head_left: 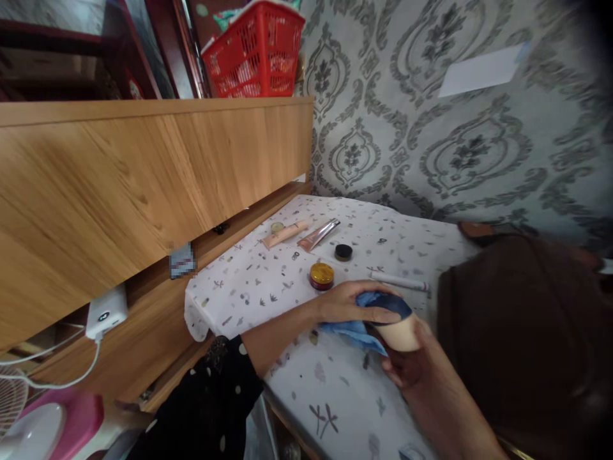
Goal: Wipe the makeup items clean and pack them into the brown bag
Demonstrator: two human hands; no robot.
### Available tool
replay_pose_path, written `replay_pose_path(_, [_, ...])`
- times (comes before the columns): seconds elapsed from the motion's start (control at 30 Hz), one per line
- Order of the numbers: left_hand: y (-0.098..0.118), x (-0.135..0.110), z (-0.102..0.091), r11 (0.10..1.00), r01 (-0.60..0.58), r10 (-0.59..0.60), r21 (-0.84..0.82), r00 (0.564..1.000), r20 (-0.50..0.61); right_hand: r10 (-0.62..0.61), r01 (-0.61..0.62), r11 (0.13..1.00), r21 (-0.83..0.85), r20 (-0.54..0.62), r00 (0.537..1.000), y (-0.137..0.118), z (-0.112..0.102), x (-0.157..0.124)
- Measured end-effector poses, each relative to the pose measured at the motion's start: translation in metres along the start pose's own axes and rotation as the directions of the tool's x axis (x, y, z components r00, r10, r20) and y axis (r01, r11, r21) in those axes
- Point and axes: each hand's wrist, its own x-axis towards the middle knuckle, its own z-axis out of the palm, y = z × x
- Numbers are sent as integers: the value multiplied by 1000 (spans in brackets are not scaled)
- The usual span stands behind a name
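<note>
My right hand is closed around a small beige jar with a dark blue top, held just above the table. My left hand presses a blue cloth against the jar's top, its fingers curled over the cloth. The cloth hangs down below the jar. Both hands are over the white patterned tablecloth.
On the tablecloth lie a gold-lidded jar, a small black lid, two tubes and a white pen-like stick. A wooden panel stands to the left, with a power bank below it. A brown bag sits at the right, a red basket up high.
</note>
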Motion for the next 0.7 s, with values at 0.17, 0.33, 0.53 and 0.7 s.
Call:
replay_pose_path(0.17, [1,-2,3,1000,-22,22,3,1000,-19,-40,39,999,21,35,999,-2,5,-5])
replay_pose_path(0.33, [7,-4,4,998,-54,53,20,998,36,-110,110,994,12,64,992,1,0,-6])
replay_pose_path(0.53, [6,-6,3,997,-20,23,73,999,-41,-242,259,956,-136,126,962,5,-3,-8])
replay_pose_path(0.7, [5,-5,4,980,-7,24,197,996,-83,-349,379,894,-239,160,923,8,-4,-7])
